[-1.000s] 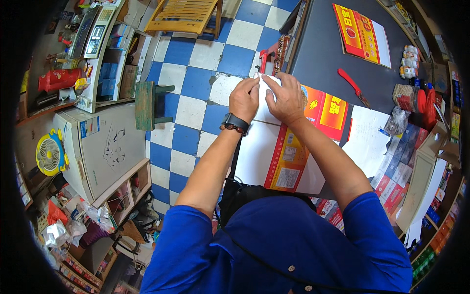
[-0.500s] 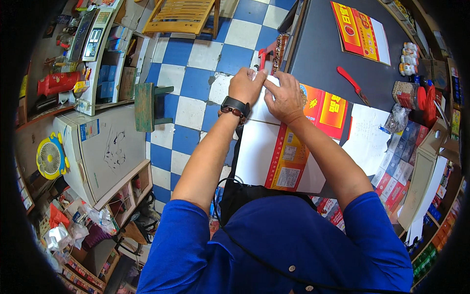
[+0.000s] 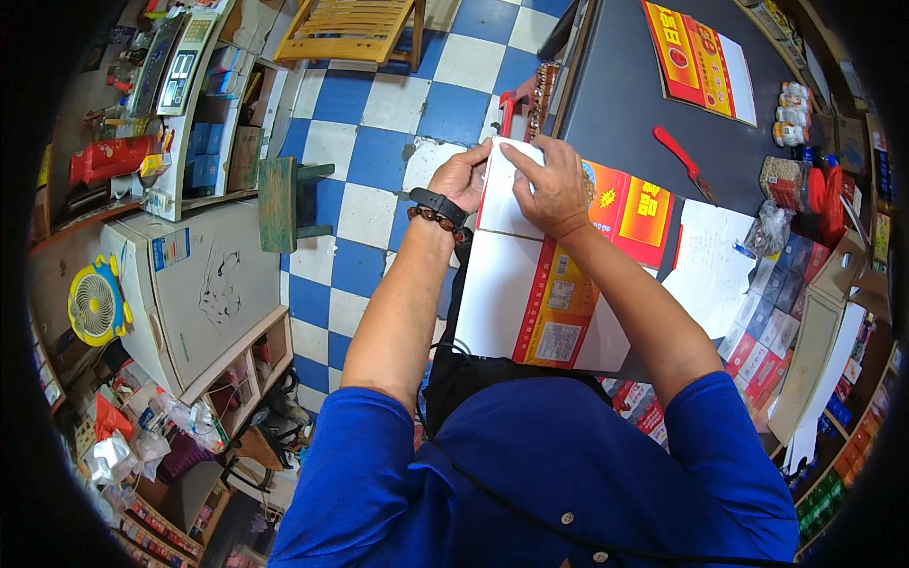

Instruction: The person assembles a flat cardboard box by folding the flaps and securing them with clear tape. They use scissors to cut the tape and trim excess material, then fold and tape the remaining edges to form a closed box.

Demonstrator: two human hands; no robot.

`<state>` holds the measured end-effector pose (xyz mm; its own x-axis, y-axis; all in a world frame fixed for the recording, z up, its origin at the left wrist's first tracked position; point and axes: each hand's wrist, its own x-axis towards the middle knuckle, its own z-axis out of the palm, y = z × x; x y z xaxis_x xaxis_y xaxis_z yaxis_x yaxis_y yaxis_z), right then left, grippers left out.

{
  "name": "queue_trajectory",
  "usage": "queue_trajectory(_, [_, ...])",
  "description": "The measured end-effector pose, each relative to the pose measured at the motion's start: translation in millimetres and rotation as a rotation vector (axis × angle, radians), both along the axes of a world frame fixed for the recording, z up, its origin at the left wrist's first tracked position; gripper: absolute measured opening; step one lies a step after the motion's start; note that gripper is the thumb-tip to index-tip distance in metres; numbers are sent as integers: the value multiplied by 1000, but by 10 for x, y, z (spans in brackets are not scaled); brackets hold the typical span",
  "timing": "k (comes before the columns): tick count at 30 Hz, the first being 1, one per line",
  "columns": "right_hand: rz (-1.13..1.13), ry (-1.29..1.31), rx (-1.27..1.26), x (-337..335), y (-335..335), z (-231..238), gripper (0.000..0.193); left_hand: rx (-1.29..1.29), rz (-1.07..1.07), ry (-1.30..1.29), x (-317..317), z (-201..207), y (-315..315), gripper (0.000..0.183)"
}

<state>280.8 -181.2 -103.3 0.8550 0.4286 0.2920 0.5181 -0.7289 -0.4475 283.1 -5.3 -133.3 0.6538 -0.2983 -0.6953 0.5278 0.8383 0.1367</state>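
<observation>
Along the left edge of a dark tabletop (image 3: 625, 104), a person's left hand (image 3: 459, 180) meets the far left corner of a red, yellow and white carton sheet (image 3: 554, 308), whether pinching it cannot be told, while the right hand (image 3: 557, 189), thumb and forefinger spread, rests on the sheet's white far end. Firm, even pressure from the right hand beside the crease (image 3: 507, 234) would likely steady the card and prevent buckling; a red-handled knife (image 3: 680, 156) lies apart, farther right.
</observation>
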Motion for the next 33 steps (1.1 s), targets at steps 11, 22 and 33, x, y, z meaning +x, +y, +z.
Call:
queue_trajectory(11, [3, -4, 14, -10, 9, 4, 39, 1170, -208, -320, -83, 133, -294, 33])
queue_trajectory(22, [-39, 22, 56, -24, -20, -12, 44, 749, -244, -157, 60, -117, -203, 26])
queue_trajectory(33, [-89, 42, 205, -444, -589, 276, 33, 1677, -536, -441, 151, 15, -341, 43])
